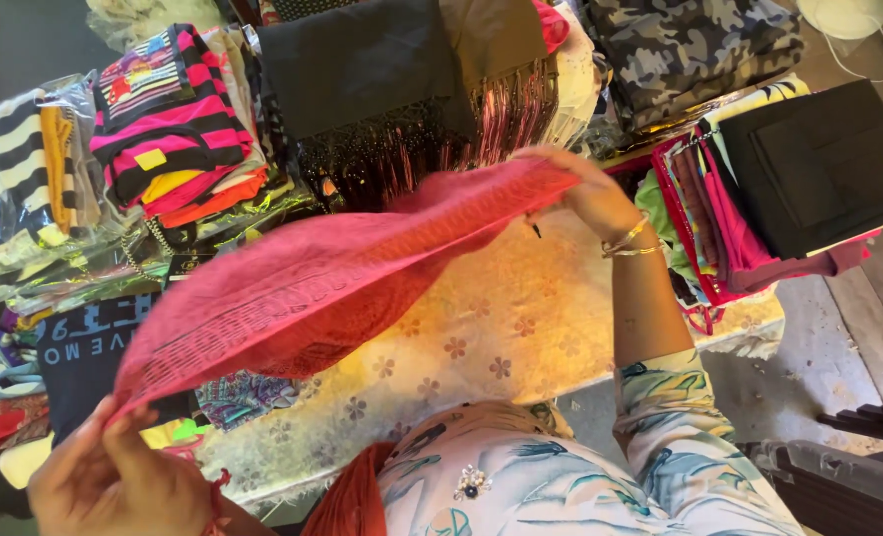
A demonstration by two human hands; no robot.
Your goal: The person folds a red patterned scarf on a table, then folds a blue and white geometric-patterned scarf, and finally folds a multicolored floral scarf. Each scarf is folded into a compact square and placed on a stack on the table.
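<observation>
Your left hand and right hand each pinch one end of the pink lace cloth, stretched taut above the floral-covered worktop, near stacked folded garments.

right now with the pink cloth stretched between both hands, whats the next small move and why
Probably bring the two hands toward each other to fold it in half. The pink cloth is pulled taut in the air, the left hand pinching one end and the right hand the other, above the bare floral sheet.
</observation>
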